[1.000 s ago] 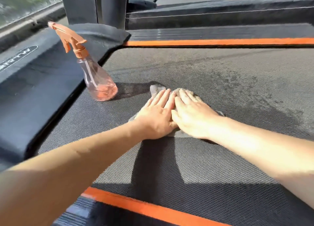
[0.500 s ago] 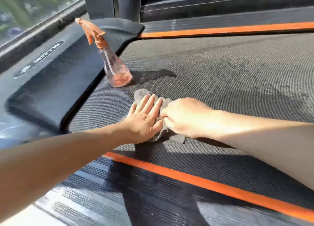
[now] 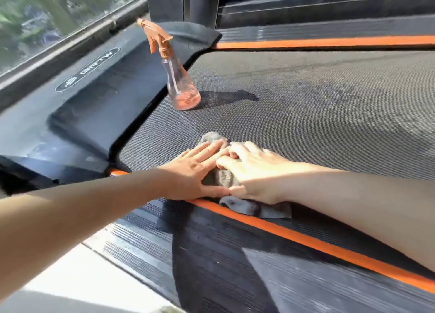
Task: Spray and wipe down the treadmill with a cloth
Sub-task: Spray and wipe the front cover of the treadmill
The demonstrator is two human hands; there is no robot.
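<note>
head view: both hands lie side by side on a grey cloth (image 3: 259, 210) in the lower middle of the frame, at the near edge of the treadmill belt (image 3: 306, 115). the left hand (image 3: 195, 171) is flat, its fingers straight and together, pressing the cloth's left part down. the right hand (image 3: 254, 174) touches it on the right, its fingers bent over the bunched cloth and clutching it. one corner of the cloth pokes out above the fingertips, and a loose flap lies below the right wrist across the orange stripe (image 3: 329, 244) that edges the belt. below that stripe the ribbed dark side rail (image 3: 211, 254) runs to the bottom of the frame.

a clear spray bottle (image 3: 180, 86) with an orange trigger head and a little pink liquid stands upright on the belt, up and left of the hands and well apart from them, just beside the black motor cover (image 3: 94, 96). darker patches mottle the belt at centre right. a window (image 3: 47, 18) fills the upper left.
</note>
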